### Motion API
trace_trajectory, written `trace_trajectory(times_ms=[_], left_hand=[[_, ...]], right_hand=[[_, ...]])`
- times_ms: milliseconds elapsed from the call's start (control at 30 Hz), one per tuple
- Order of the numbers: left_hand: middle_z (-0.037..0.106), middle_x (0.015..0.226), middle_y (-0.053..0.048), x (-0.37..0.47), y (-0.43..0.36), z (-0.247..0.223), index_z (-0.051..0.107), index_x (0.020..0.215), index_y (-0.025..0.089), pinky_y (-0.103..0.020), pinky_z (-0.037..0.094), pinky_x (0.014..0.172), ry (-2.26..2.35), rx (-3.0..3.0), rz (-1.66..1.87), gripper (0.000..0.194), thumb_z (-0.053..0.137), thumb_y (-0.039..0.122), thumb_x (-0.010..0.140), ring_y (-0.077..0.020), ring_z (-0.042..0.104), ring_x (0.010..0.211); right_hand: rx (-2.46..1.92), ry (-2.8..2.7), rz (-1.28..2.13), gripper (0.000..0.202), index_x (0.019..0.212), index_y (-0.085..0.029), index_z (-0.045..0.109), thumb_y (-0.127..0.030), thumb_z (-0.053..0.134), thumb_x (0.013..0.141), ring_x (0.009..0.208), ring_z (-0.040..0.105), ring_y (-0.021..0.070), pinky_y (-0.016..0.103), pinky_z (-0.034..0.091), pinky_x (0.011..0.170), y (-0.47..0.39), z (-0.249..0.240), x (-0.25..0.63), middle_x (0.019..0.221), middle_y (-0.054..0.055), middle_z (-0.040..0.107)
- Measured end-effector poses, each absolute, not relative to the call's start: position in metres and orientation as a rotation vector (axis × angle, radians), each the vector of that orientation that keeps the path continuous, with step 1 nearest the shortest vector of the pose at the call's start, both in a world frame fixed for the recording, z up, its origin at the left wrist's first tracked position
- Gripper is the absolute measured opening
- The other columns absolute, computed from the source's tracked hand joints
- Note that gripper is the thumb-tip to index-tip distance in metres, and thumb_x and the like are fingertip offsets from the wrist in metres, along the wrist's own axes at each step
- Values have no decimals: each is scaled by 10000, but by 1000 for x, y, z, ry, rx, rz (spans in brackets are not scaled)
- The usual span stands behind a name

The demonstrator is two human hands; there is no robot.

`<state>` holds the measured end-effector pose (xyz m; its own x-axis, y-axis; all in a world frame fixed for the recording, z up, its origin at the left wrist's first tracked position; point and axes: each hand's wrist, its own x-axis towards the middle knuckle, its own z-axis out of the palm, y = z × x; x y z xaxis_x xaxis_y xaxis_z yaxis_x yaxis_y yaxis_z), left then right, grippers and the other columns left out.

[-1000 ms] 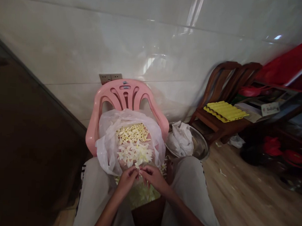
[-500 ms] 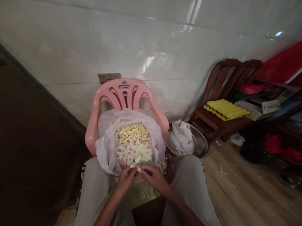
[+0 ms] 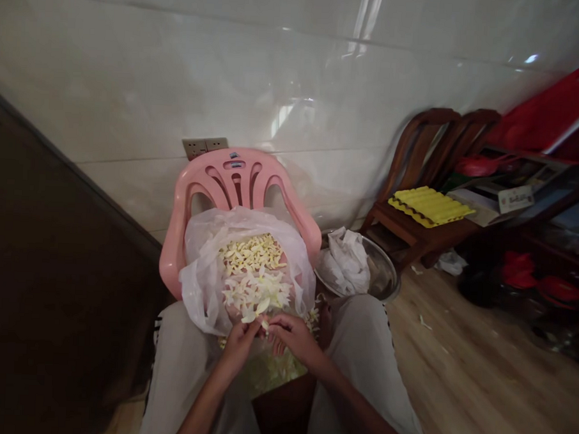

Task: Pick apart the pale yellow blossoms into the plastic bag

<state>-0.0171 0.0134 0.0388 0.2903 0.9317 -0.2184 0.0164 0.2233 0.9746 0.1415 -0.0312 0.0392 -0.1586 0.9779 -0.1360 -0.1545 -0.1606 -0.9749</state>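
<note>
My left hand (image 3: 240,341) is closed, thumb and fingers pinching a white flower (image 3: 255,310) whose petals stick out past the fingertips. Close beside it, my right hand (image 3: 294,337) is closed too, its fingertips meeting at a small pale part of the flower. Just beyond both hands lies a heap of white open flowers (image 3: 255,287). Behind that heap is a separate pile of small yellowish-white buds or flower pieces (image 3: 252,254). Both piles rest on a translucent plastic bag (image 3: 198,267) spread over the seat of a pink plastic chair (image 3: 167,263).
Right of the chair, a metal basin (image 3: 387,279) holds a crumpled white plastic bag (image 3: 346,261). A wooden chair (image 3: 390,208) carries yellow egg trays (image 3: 431,206). Under my hands is a container with pale green contents (image 3: 270,373). Scraps lie on the wood floor (image 3: 454,390).
The view has shifted slightly. Both hands stay together at the flower; its petals are turned a little further left, and a pale part shows more between the fingertips.
</note>
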Motion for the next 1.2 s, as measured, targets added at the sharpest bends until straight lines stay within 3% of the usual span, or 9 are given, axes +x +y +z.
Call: trace_trajectory(times_ms=[167, 333, 667, 1200], left_hand=[[669, 585, -22, -18, 13, 43, 729, 677, 143, -286, 457, 669, 1022, 1139, 813, 576, 689, 715, 631, -167, 584, 600], [648, 537, -23, -17, 12, 46, 666, 532, 160, -279, 450, 663, 1049, 1198, 824, 578, 664, 726, 649, -160, 574, 580], [615, 562, 10, -18, 9, 48, 696, 671, 166, -251, 417, 609, 1038, 1267, 844, 460, 680, 624, 707, -150, 545, 586], [562, 549, 31, -19, 11, 49, 617, 613, 180, -239, 366, 611, 982, 1335, 789, 429, 637, 578, 773, -133, 500, 572]], right_hand=[[-1072, -1038, 1578, 372, 780, -197, 626, -566, 664, 798, 425, 591, 115, 212, 466, 409, -31, 50, 140, 621, -24, 637], [-1121, -1068, 1521, 426, 748, -193, 619, -612, 615, 824, 417, 580, 113, 213, 458, 406, -33, 56, 138, 592, -25, 612], [-1161, -1081, 1539, 441, 759, -189, 636, -629, 657, 781, 425, 586, 115, 206, 450, 394, -32, 53, 141, 599, -17, 627], [-1195, -1140, 1506, 468, 713, -195, 636, -651, 601, 810, 449, 596, 121, 211, 461, 405, -33, 57, 142, 594, -18, 622]])
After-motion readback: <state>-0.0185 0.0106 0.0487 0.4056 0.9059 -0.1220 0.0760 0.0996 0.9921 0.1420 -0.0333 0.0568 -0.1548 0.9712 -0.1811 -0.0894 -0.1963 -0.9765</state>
